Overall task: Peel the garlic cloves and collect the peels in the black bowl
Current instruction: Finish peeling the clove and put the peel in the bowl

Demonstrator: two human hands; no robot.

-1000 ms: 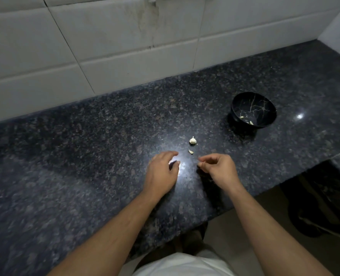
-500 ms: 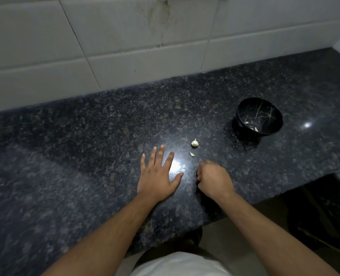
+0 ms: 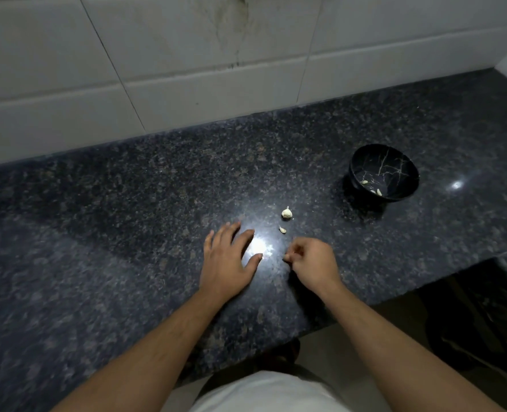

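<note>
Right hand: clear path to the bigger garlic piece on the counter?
Probably yes. The garlic piece lies just beyond the right hand, with only a small scrap between; whether the curled fingers hold anything is unclear.

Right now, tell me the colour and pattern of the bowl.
The bowl is black with thin pale crack-like veins inside, seen in the head view.

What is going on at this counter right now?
A person is peeling garlic on a dark granite counter. The left hand lies flat and open; the right hand is curled, whether on anything is unclear. A garlic piece and a small scrap lie beyond them. The black bowl holds a few pale bits.
</note>
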